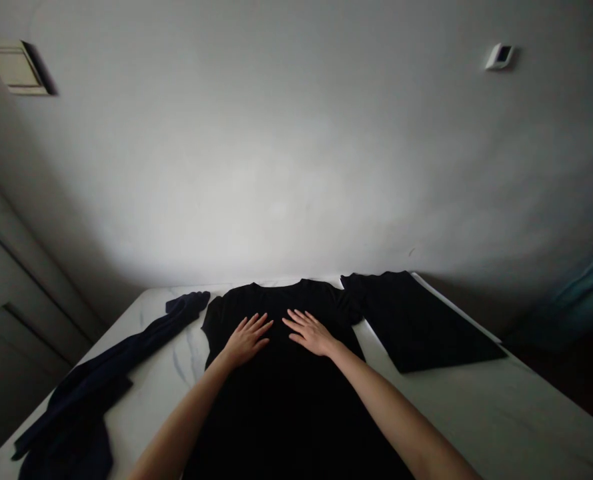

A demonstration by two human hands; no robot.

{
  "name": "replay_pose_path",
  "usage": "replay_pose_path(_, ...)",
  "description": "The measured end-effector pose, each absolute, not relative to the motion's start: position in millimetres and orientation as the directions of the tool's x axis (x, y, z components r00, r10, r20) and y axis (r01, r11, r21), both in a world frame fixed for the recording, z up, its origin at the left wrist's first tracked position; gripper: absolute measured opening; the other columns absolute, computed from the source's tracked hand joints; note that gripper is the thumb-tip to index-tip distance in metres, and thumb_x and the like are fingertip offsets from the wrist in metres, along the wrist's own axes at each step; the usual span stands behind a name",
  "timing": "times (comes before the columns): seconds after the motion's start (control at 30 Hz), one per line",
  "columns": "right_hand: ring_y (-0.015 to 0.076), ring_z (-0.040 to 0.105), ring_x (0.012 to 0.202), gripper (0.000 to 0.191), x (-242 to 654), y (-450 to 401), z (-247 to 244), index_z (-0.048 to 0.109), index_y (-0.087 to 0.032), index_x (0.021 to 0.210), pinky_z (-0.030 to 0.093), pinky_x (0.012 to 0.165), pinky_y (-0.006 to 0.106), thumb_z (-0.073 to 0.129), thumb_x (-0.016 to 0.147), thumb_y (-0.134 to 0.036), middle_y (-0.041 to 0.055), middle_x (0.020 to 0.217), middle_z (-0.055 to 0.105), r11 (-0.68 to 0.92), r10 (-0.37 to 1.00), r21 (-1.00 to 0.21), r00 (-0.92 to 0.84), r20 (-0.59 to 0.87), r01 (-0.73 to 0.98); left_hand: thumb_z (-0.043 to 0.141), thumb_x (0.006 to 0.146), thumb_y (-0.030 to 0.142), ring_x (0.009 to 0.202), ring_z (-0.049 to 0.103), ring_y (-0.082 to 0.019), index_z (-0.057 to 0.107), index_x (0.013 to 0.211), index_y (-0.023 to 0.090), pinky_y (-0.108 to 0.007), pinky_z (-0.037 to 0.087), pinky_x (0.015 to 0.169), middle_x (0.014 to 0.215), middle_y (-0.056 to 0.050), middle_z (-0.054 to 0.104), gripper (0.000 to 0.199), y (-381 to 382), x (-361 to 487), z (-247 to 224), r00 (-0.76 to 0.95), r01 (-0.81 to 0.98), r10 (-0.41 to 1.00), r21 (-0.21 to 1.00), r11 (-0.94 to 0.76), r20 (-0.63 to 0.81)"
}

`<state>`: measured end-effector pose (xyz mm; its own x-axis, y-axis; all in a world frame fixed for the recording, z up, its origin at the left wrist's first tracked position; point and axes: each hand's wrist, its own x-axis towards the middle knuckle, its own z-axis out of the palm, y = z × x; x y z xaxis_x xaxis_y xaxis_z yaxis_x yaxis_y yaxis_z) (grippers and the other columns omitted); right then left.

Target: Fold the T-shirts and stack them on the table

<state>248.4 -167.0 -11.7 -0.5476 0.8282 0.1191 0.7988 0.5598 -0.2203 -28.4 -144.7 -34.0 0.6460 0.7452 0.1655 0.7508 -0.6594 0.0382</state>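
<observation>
Black T-shirt (281, 400) lies spread on the marble counter (451, 413) beneath your left hand (246, 340) and right hand (310, 333), fingers open wide and holding nothing, palms flat to keep the chest smooth, with a folded black garment (416, 320) just beyond your right fingers and a navy garment (101, 380) off past your left.

Head-worn view only, looking forward and down across the marble tabletop (476, 413). Close above the left hand (246, 340) and right hand (311, 333), with the wall (296, 153) filling the upper frame.

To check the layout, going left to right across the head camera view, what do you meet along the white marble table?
Dark navy garment → left hand → right hand → flat black cloth piece
</observation>
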Motion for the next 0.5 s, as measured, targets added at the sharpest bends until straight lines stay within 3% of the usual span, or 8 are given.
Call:
replay_pose_path(0.07,0.0233,0.021,0.147,0.055,278,-148,-13,0.031,-0.028,0.152,0.019,0.119,0.046,0.033,0.101,-0.049,0.0064,0.160,0.022,0.438,0.899,-0.187,-0.431,0.083,0.879,0.035,0.099,0.049,0.145,0.029,-0.026,0.031,0.150,0.039,-0.049,0.026,0.116,0.159,0.000,0.030,0.052,-125,-56,-35,0.576,0.808,0.800,0.030,-0.588,0.168)
replay_pose_path(0.17,0.0281,0.021,0.147,0.061,305,-119,-11,0.030,-0.019,0.153,0.019,0.119,0.049,0.030,0.100,-0.050,0.0128,0.160,0.022,0.223,0.975,-0.140,-0.219,0.041,0.965,0.035,0.099,0.046,0.145,0.030,-0.029,0.035,0.149,0.035,-0.053,0.023,0.116,0.157,-0.004,0.034,0.051,-99,-78,-32,0.449,0.886,0.873,0.029,-0.463,0.191)
replay_pose_path(0.23,0.0308,0.019,0.147,0.066,303,-105,-10,0.031,-0.014,0.153,0.017,0.119,0.051,0.029,0.100,-0.053,0.0160,0.159,0.022,0.189,0.981,-0.131,-0.180,0.073,0.973,0.035,0.099,0.046,0.146,0.027,-0.030,0.036,0.150,0.031,-0.055,0.020,0.117,0.156,-0.007,0.034,0.053,-86,-71,-30,0.418,0.900,0.883,0.036,-0.435,0.215)
replay_pose_path(0.4,0.0216,0.018,0.148,0.062,258,-89,-13,0.030,-0.018,0.153,0.017,0.120,0.043,0.026,0.101,-0.052,0.0098,0.160,0.023,0.569,0.822,-0.208,-0.559,0.111,0.795,0.028,0.100,0.051,0.148,0.020,-0.024,0.027,0.153,0.030,-0.047,0.020,0.119,0.160,-0.003,0.026,0.057,-66,-6,-27,0.665,0.731,0.738,0.100,-0.675,0.116)
replay_pose_path(0.5,0.0208,0.019,0.148,0.061,243,-79,-12,0.030,-0.021,0.153,0.015,0.120,0.043,0.026,0.101,-0.053,0.0070,0.160,0.024,0.602,0.795,-0.220,-0.601,0.082,0.767,0.026,0.100,0.052,0.148,0.020,-0.025,0.027,0.153,0.030,-0.049,0.018,0.119,0.160,-0.003,0.025,0.057,-53,12,-26,0.660,0.738,0.747,0.116,-0.665,0.081)
